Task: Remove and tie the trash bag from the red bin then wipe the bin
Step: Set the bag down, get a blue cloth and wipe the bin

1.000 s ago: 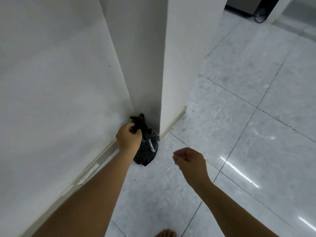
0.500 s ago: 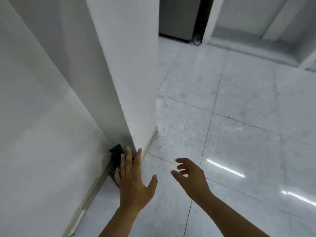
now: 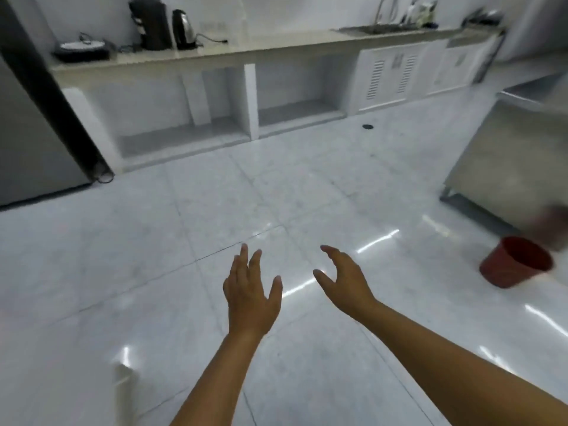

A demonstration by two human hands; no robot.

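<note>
The red bin [image 3: 513, 265] is standing on the floor [image 3: 153, 272] far off to the right of both hands and well apart from them; its mouth is facing up and its long axis is looking a little tilted rightward (the wide lens may be doing that). The right hand [image 3: 344, 284] is lying nearer to it than the left hand [image 3: 250, 295]; both are hanging released in front of the person, fingers spread and loosely bent, holding nothing. The trash bag is not showing anywhere, and no liner is showing at the bin's rim, so I am judging wiping to be the step left, though no cloth is showing either. Reaching the bin is calling for a turn and some steps to the right, with only bare floor lying between; a steel cabinet [image 3: 507, 155] is standing just behind it, and a dark blur [image 3: 550, 222] is sitting above its rim, too smeared to name. Across the room a tabletop [image 3: 276, 46] is carrying a kettle [image 3: 183, 27] and a sink [image 3: 375, 29].
</note>
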